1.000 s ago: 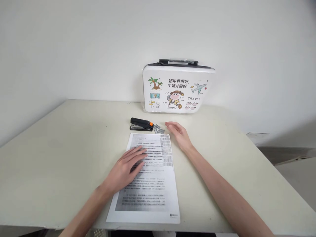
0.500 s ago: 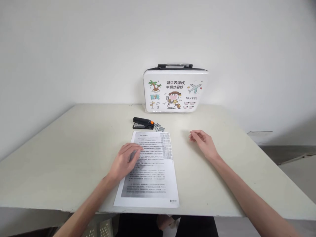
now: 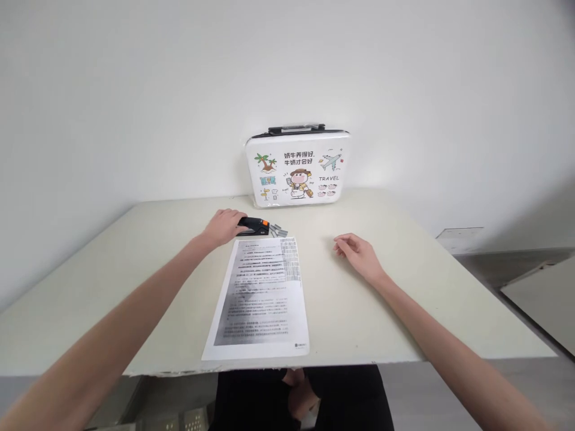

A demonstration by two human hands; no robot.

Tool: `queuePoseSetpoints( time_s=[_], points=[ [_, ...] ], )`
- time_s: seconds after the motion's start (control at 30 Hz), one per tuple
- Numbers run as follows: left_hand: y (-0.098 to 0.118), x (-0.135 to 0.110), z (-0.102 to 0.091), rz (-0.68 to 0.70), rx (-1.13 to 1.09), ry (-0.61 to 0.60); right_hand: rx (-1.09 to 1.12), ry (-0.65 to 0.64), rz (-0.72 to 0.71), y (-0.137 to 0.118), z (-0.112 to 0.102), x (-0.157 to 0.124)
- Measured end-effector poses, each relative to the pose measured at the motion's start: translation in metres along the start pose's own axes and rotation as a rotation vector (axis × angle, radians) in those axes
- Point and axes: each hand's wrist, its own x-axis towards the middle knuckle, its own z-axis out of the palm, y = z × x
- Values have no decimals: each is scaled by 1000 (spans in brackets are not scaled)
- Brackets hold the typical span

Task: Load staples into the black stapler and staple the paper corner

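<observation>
My left hand [image 3: 226,227] is closed around the left end of a black stapler [image 3: 255,225] with an orange patch, which lies on the table. Strips of silver staples [image 3: 279,231] lie against the stapler's right end. Just below is a printed sheet of paper [image 3: 260,299], flat on the table, with dark text and a grey shaded area. My right hand [image 3: 353,250] rests on the table to the right of the sheet, its fingers loosely curled in with nothing visible in them.
A white case [image 3: 296,173] with cartoon pictures and a black handle stands upright at the back of the table, against the wall. The pale table [image 3: 368,323] has its front edge near my legs. A wall plate [image 3: 460,236] is at the right.
My left hand has moved from over the sheet up to the stapler and taken hold of its left end. My right hand has stayed on the table. The view has shifted slightly.
</observation>
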Motion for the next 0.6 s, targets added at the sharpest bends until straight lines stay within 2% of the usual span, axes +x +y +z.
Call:
queuePoseSetpoints(
  time_s=[0.1,0.2,0.37,0.47,0.6],
  points=[
    [-2,1,1,-44,-19,4,16,-9,-5,0,-1,2],
    [-1,-9,2,-92,-35,51,20,-17,-8,-1,0,4],
    [9,-34,-5,7,-83,272,26,-22,-10,-1,1,5],
    [34,-41,-13,113,-116,360,31,-18,-2,0,0,7],
    [90,-41,-14,271,-209,346,45,10,9,0,-2,8]
  ],
)
